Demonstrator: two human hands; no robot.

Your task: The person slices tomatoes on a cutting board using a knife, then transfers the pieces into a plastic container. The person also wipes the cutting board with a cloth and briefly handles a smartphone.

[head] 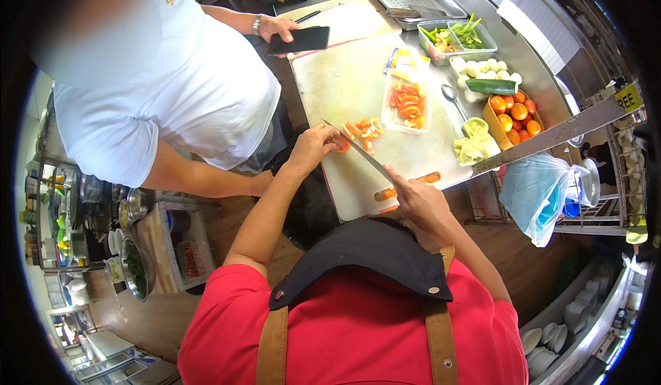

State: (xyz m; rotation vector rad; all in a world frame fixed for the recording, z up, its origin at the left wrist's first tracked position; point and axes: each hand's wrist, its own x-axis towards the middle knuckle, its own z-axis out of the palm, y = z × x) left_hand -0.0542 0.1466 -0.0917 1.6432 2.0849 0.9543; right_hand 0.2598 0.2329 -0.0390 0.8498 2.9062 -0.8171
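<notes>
My right hand (421, 199) grips a long kitchen knife (369, 155), its blade angled up and left across a white cutting board (351, 178). At the blade's tip my left hand (315, 147) has its fingertips on a red tomato piece (342, 146), partly hidden by the fingers. Cut tomato pieces (365, 126) lie just beyond the blade. Farther up the board stands a clear plastic container (405, 103) of tomato wedges (408, 107). Two orange-brown pieces (428, 178), perhaps carrots, lie near my right hand, one partly covered by it.
To the right are a bowl of whole tomatoes (508, 121), a yellow-green cloth (475, 141), a spoon (452, 98) and tubs of vegetables (457, 36). A co-worker (191, 75) stands close on the left, holding a dark phone-like device (304, 40). A metal bar (547, 132) crosses at right.
</notes>
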